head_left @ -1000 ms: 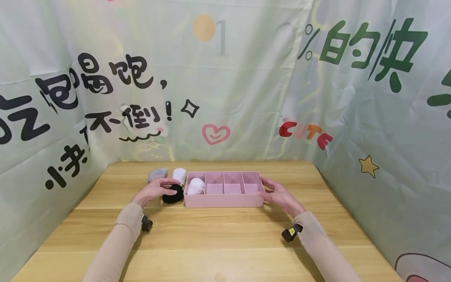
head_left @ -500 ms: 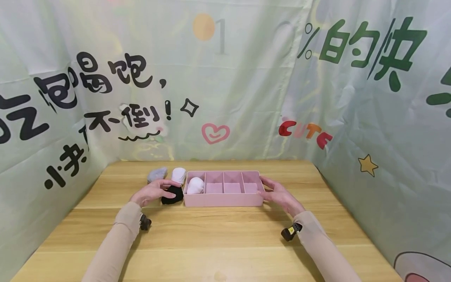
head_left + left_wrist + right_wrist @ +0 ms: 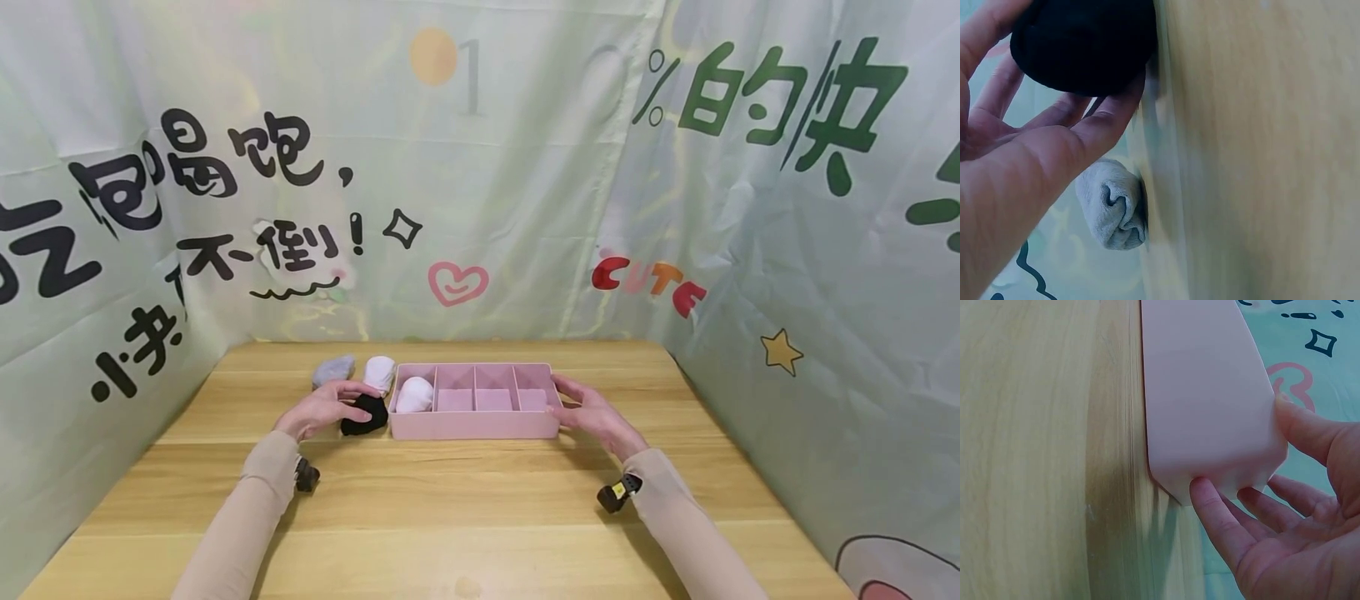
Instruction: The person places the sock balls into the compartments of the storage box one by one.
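My left hand [image 3: 324, 410] holds a black rolled-up sock [image 3: 365, 415], its thumb and fingers bent around it, just left of a pink divided box [image 3: 476, 427]. In the left wrist view the black sock [image 3: 1085, 47] sits between the fingers, close to the tabletop. At the box's right end, my right hand [image 3: 596, 417] grips the corner. The right wrist view shows the thumb on the box's [image 3: 1210, 394] upper edge and fingertips against its end wall. A white rolled sock [image 3: 416, 395] lies in the leftmost compartment; the other compartments hold nothing visible.
Behind the left hand lie a grey rolled sock [image 3: 333, 371] and another white rolled sock [image 3: 379, 374], near the box's left end. The wooden table [image 3: 450, 517] meets printed cloth hangings [image 3: 525, 183] at its back and sides.
My left hand and the black sock have shifted very slightly left. My right hand stays at the box's right end, and the box stands in the same place.
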Demonstrator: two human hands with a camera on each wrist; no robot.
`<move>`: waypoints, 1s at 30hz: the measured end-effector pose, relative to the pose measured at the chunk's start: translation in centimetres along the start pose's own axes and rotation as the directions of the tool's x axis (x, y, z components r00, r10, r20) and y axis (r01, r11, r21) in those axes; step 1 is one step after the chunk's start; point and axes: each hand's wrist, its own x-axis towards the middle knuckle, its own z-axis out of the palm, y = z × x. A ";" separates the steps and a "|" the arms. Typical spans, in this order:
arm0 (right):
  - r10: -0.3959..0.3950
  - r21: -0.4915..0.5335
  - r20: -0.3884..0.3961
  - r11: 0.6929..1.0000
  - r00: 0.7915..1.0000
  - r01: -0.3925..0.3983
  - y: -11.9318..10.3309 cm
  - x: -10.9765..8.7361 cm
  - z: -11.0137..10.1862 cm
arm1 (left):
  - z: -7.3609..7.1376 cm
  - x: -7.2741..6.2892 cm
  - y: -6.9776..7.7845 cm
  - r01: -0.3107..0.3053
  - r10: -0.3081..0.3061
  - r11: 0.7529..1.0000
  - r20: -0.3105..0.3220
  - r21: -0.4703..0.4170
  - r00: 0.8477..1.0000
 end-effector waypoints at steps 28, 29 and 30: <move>-0.012 -0.010 0.011 1.000 1.000 0.012 0.1 0.1 0.0 | -1.0 0.1 0.5 -0.011 -0.015 0.989 -0.179 -0.146 0.984; -0.008 -0.009 0.006 1.000 1.000 0.008 0.0 0.1 0.0 | -0.9 0.2 0.6 -0.015 -0.016 0.986 -0.187 -0.164 0.982; -0.005 -0.008 0.001 1.000 1.000 0.005 0.1 0.0 0.0 | -0.8 0.4 0.7 -0.013 -0.023 0.983 -0.197 -0.181 0.980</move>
